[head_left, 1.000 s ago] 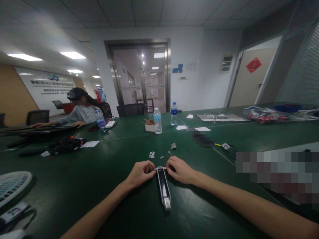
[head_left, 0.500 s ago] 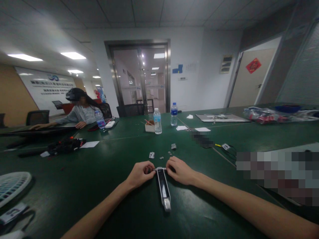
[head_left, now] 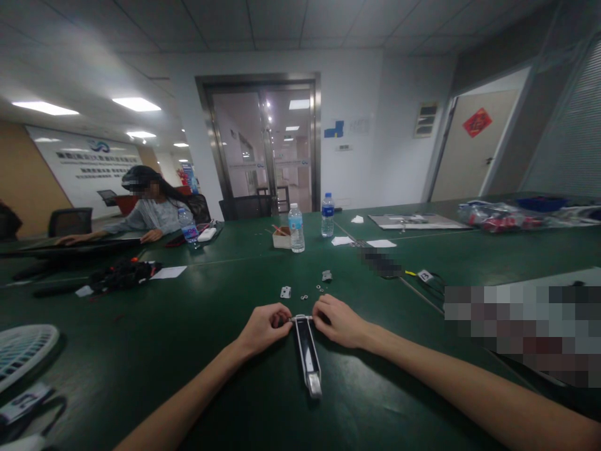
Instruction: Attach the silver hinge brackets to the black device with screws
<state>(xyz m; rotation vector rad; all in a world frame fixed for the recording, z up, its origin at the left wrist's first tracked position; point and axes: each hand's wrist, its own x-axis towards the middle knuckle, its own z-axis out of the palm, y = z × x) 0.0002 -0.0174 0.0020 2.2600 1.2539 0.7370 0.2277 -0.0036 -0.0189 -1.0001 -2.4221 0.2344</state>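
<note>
A long, narrow metal frame (head_left: 299,354) with pale edges and a dark middle lies on the green table, pointing toward me. Its near end carries a silver block (head_left: 314,384). Across the far end runs a thin metal rod (head_left: 301,319) that sticks out on both sides. My left hand (head_left: 267,327) is closed in a pinch at the rod's left end. On the opposite side, my right hand (head_left: 342,322) pinches the right end, its fingertips partly hidden. Just beyond lie two small metal brackets (head_left: 286,292) and several nuts or washers (head_left: 304,297).
Water bottles (head_left: 297,228) and a small box (head_left: 282,238) stand farther back. Left are a white racket-like grille (head_left: 28,351) and dark gear (head_left: 124,275). A person (head_left: 150,210) sits at the far left. A cable with a tag (head_left: 426,275) lies to the right.
The hands, the frame and the rod stay practically where they were. Only a very slight shift of the whole view shows.
</note>
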